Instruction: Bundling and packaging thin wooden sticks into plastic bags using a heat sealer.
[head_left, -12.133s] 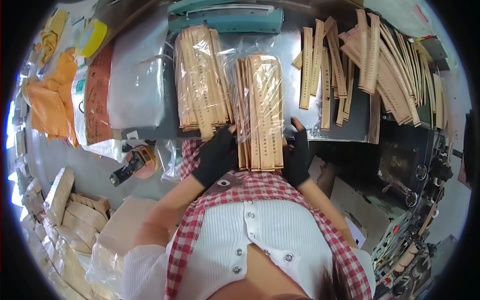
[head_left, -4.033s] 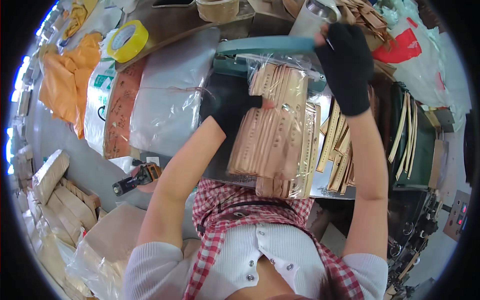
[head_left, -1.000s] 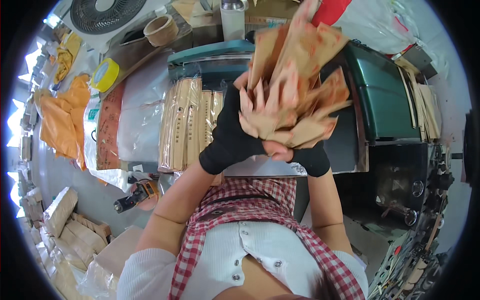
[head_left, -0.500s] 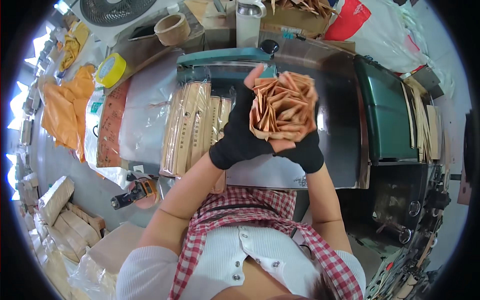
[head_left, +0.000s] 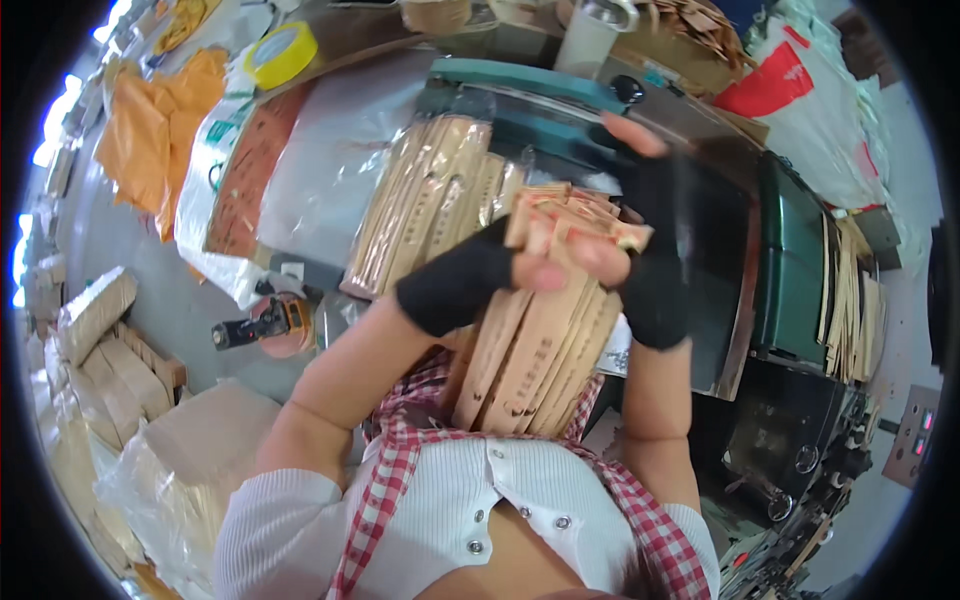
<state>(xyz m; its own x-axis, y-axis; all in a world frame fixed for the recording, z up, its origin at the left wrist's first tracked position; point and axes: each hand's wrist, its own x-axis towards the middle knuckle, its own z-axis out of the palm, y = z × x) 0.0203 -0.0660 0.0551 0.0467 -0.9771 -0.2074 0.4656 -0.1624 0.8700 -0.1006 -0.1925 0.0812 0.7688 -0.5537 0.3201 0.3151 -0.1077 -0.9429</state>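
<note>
A thick bundle of narrow brown paper sleeves [head_left: 535, 355] is tilted toward my chest, its printed long sides facing me and its folded, reddish-edged ends upward. My left hand [head_left: 470, 275], in a black fingerless glove, grips its left side near the top, thumb across the front. My right hand [head_left: 655, 245], gloved the same way and blurred, holds the upper right side. Its thumb lies on the front, while one finger stretches up and away beyond the top. The other fingers are hidden behind the bundle.
Clear-wrapped packs of similar sleeves [head_left: 425, 205] lie on the bench to the left, beside plastic sheets [head_left: 330, 150]. Yellow tape [head_left: 281, 55] is farther back. A teal machine bar [head_left: 520, 80] crosses behind. A dark green box [head_left: 800, 260] stands right, a power drill [head_left: 270, 322] lower left.
The bundle has tipped from showing its open folded ends to showing its long printed sides, and come nearer my body. My right hand has risen along its right side. The view has tilted.
</note>
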